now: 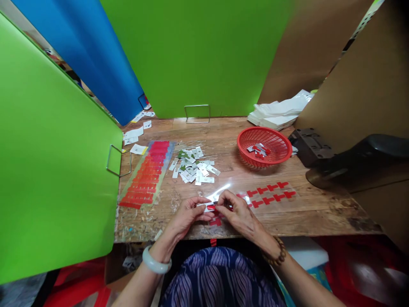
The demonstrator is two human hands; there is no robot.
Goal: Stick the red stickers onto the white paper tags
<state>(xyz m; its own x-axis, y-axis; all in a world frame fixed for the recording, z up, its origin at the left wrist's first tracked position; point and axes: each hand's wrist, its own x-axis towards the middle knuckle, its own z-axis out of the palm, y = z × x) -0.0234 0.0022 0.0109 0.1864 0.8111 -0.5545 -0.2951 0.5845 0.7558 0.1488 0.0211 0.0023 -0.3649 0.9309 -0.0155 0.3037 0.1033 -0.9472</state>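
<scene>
My left hand (pixel 186 216) grips a small, flat, silver-white plate (pixel 202 207) between thumb and fingers, just above the front of the table. Closed in a pinch at the plate's right end is my right hand (pixel 239 214), with a red adhesive piece (pixel 211 207) at its fingertips. The piece lies against the plate; its far end is hidden by the fingers. Under and beside the right hand, a clear sheet with red T-shaped stickers (pixel 268 200) lies on the wood. Beyond the hands is a loose heap of similar plates (pixel 193 168), some with green faces.
A red plastic basket (pixel 244 148) holding several plates stands back right, near a stack of white sheets (pixel 275 115). A dark machine (pixel 351 160) is at the right. Red strips (pixel 148 175) lie left. Green panels (pixel 198 55) with wire handles enclose the wooden table (pixel 220 132).
</scene>
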